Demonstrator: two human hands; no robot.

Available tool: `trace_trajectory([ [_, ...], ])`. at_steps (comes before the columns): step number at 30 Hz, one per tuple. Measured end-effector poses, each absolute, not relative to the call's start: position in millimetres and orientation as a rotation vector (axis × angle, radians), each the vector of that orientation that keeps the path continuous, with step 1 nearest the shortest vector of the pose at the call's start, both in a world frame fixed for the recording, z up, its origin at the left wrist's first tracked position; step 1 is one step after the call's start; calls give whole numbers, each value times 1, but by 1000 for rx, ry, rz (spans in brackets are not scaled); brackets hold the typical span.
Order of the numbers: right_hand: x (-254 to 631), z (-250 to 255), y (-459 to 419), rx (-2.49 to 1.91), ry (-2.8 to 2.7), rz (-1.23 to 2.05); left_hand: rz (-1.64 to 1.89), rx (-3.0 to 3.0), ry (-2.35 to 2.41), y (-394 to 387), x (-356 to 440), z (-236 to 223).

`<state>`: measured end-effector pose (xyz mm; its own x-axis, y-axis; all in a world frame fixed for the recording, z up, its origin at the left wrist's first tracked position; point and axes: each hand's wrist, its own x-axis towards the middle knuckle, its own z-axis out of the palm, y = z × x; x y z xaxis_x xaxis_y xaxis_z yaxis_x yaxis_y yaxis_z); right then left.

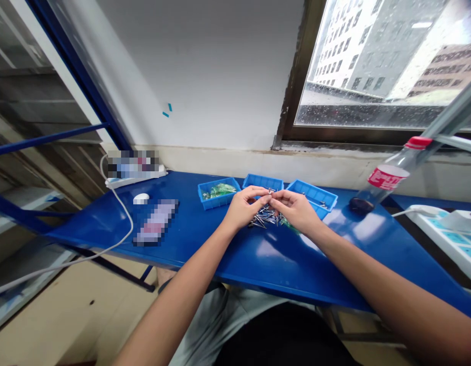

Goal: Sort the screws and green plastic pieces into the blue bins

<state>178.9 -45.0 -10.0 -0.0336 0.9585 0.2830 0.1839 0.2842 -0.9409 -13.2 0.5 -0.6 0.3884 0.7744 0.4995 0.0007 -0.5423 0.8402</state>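
My left hand (243,206) and my right hand (293,207) meet above the blue table, their thumbs and fingertips pinched together. Between the fingertips shows the end of a small metal piece (270,191), too small to make out fully. Beneath the hands lies a heap of thin, shiny metal pins (263,217) that resemble rivets or screws, with a bit of green by its right side. Behind stand three blue bins: the left bin (220,203) holds green packets, the middle bin (263,180) is partly hidden by my hands, and the right bin (315,192) has a few small pieces inside.
A cola bottle (386,175) with a red cap stands right of the bins. Power strips lie at the left back (138,179) and far right (449,234). A white cable (131,223) crosses the table's left part, near a white mouse-like object (141,198) and a blurred-out item (156,222).
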Motion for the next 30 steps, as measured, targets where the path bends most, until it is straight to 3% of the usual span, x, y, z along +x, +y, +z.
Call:
trace_trajectory([
  [11,180,-11,-43,-1104,-1468,800,1264,1792,828,2,-14,-4],
  [18,182,-9,-44,-1163,-1459,749,1224,2095,896,-6,-15,4],
  [30,177,-11,-44,-1001,-1411,889,1238,1868,758,-2,-15,0],
])
